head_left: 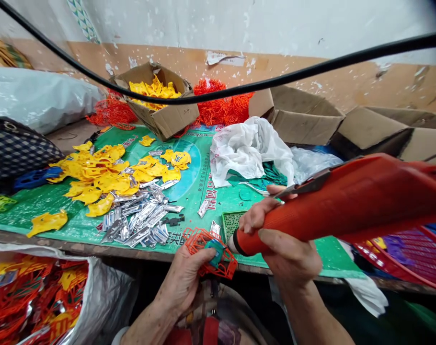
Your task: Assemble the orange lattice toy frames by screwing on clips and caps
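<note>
My left hand (184, 273) pinches an orange plastic lattice part (227, 268) with a small teal piece (215, 254) in its middle. The left thumb presses on the teal piece. My right hand (281, 239) is wrapped round a thick red cylindrical tool (322, 215), with a dark strip along its upper side. The tool's pale tip (232, 243) points left and meets or nearly meets the orange part; I cannot tell which. Just behind the tip stands a small green perforated basket (232, 223), partly hidden by the tool and hand.
Yellow plastic parts (106, 177) and silver metal strips (142, 218) lie heaped on the green table cover (194, 191). Cardboard boxes (307, 120) and a white bag (248, 148) stand behind. A black cable (211, 99) hangs across. A sack of orange parts (34, 297) sits lower left.
</note>
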`<state>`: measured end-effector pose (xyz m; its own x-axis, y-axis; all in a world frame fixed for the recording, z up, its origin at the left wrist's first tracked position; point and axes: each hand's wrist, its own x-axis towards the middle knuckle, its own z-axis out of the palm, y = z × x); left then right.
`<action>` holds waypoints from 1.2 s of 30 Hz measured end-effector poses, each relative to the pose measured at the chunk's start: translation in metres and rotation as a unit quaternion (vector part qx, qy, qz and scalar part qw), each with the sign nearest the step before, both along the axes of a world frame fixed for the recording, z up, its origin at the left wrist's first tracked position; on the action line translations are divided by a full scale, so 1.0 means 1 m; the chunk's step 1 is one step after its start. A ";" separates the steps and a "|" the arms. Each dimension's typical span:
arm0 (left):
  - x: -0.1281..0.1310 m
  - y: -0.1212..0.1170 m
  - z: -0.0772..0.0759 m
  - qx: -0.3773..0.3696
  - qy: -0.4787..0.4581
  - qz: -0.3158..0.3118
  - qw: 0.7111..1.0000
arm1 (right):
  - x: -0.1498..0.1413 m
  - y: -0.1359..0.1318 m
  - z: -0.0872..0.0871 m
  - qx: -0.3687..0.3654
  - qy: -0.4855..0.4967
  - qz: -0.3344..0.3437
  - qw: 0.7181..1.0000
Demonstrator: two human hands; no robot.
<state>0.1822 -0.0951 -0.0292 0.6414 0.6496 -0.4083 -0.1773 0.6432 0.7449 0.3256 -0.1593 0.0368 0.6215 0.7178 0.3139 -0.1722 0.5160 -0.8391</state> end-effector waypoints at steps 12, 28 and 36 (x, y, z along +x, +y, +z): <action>-0.003 0.003 -0.001 -0.015 0.002 -0.005 1.000 | 0.031 0.012 -0.022 -0.067 -0.054 -0.125 0.988; -0.003 0.006 -0.002 -0.034 0.017 0.012 0.999 | 0.030 0.015 -0.032 -0.097 -0.058 -0.135 0.984; -0.004 0.005 -0.005 -0.040 -0.009 0.033 0.999 | 0.029 0.014 -0.034 -0.097 -0.074 -0.141 0.983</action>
